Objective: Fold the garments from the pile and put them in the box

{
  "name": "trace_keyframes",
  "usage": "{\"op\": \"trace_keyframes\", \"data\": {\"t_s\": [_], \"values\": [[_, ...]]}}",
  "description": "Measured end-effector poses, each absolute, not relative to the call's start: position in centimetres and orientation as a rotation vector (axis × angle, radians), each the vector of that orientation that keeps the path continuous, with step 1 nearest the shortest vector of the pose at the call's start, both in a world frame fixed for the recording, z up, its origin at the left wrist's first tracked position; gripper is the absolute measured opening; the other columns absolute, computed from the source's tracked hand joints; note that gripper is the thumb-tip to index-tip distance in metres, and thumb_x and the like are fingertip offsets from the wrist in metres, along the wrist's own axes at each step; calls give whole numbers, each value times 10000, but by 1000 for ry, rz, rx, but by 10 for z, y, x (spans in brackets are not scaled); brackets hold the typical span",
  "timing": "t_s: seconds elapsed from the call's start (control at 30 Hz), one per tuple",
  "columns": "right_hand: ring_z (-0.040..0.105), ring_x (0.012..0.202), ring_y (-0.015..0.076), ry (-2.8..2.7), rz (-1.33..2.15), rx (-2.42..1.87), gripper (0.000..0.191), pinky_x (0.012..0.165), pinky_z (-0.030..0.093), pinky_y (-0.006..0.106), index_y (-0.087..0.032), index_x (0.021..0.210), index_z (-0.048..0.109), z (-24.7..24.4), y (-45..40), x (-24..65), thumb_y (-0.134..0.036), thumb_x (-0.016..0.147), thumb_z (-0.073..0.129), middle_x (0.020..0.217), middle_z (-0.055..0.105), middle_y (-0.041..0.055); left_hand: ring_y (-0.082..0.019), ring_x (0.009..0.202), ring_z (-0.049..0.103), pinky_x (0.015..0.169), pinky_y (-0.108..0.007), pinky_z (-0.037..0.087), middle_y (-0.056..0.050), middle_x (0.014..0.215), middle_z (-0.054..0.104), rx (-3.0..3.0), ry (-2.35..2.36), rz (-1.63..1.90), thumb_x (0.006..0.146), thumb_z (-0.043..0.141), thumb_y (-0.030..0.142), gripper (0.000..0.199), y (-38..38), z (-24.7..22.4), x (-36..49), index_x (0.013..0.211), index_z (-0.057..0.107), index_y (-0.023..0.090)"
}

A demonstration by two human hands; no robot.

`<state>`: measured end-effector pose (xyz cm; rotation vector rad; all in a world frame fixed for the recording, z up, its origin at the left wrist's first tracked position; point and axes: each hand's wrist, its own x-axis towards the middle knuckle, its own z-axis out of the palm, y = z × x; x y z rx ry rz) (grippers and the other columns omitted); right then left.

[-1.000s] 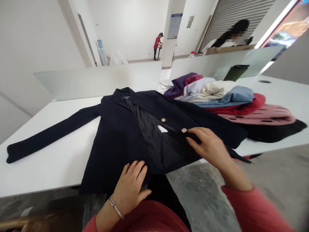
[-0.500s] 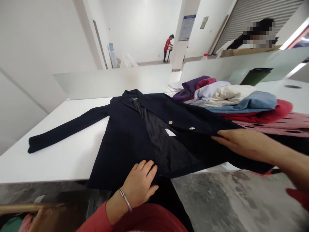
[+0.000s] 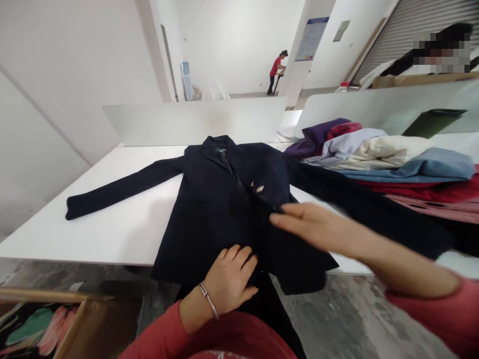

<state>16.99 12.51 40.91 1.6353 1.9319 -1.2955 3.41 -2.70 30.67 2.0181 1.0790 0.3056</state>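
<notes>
A dark navy jacket (image 3: 209, 199) with gold buttons is spread on the white table (image 3: 112, 239), collar toward the far side. One sleeve stretches out to the left, the other to the right. The front panels now lie close together, hiding most of the black lining. My left hand (image 3: 232, 276), with a bracelet on the wrist, lies with fingers somewhat apart on the lower hem at the table's front edge. My right hand (image 3: 307, 224) pinches the edge of the right-side front panel below the buttons.
Folded clothes (image 3: 389, 154) are piled at the right, touching the right sleeve. A low frosted partition (image 3: 194, 122) runs behind the table. An open box (image 3: 90, 324) with cloth stands at lower left. Two people are in the background.
My right hand has moved left, bringing the jacket's front panel over the lining. The right sleeve now lies stretched out. My left hand stays on the hem. The view has shifted slightly.
</notes>
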Motion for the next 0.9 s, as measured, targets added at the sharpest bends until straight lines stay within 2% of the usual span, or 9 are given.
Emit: {"op": "trace_keyframes", "data": {"t_s": [0.1, 0.2, 0.37, 0.47, 0.53, 0.63, 0.7, 0.8, 0.9], "values": [[488, 507, 113, 1942, -1116, 1261, 288, 463, 293, 228, -171, 532, 439, 375, 86, 168, -267, 804, 445, 550, 531, 7, -285, 1148, 367, 925, -404, 352, -136, 1251, 432, 1998, 1056, 317, 740, 533, 469, 600, -28, 306, 32, 1199, 421, 100], [535, 585, 137, 1935, -1032, 1106, 188, 498, 281, 236, -166, 599, 480, 360, 66, 170, -216, 779, 459, 629, 577, 26, -280, 1144, 376, 946, -391, 340, -136, 1224, 455, 1980, 1001, 289, 721, 548, 489, 586, -26, 310, 23, 1140, 468, 88], [558, 612, 163, 1944, -973, 1067, 213, 497, 257, 250, -167, 639, 503, 365, 61, 172, -321, 785, 489, 652, 588, 35, -260, 1099, 428, 892, -373, 389, -99, 1176, 503, 2031, 891, 132, 731, 574, 407, 486, -11, 327, -11, 1112, 483, 119], [569, 637, 186, 1978, -941, 1051, 274, 498, 254, 258, -162, 697, 528, 366, 56, 171, -422, 779, 498, 690, 600, 49, -270, 1067, 459, 864, -390, 398, -110, 1154, 519, 2127, 858, 18, 768, 539, 342, 393, 14, 336, -30, 1085, 498, 114], [565, 626, 178, 2012, -938, 1064, 267, 494, 247, 258, -162, 714, 525, 366, 52, 170, -420, 780, 497, 695, 598, 43, -252, 1041, 484, 856, -372, 401, -111, 1131, 532, 2150, 831, -40, 798, 495, 303, 328, 38, 335, -37, 1064, 508, 112], [544, 593, 137, 2073, -961, 1139, 151, 499, 246, 250, -166, 696, 498, 366, 50, 169, -280, 793, 474, 678, 581, 13, -204, 996, 524, 850, -310, 402, -98, 1096, 554, 2069, 789, -139, 824, 433, 255, 280, 83, 317, -37, 1053, 517, 119], [532, 585, 125, 2103, -973, 1199, 123, 506, 254, 245, -165, 708, 492, 365, 46, 166, -247, 795, 462, 670, 568, 5, -179, 966, 542, 846, -282, 400, -81, 1069, 571, 1973, 827, -174, 833, 398, 239, 263, 112, 294, -33, 1034, 532, 134], [529, 598, 147, 2127, -981, 1191, 201, 514, 275, 247, -158, 749, 510, 358, 35, 161, -356, 782, 500, 698, 567, 25, -149, 941, 552, 852, -256, 397, -56, 1026, 594, 1747, 979, -81, 828, 391, 198, 235, 150, 253, -21, 987, 556, 145], [521, 609, 158, 2144, -1014, 1175, 290, 526, 298, 251, -154, 738, 521, 351, 24, 159, -443, 748, 535, 713, 561, 38, -114, 808, 589, 747, -221, 452, -56, 964, 609, 1240, 1155, 144, 798, 419, 124, 202, 180, 215, -5, 940, 563, 125]]}}
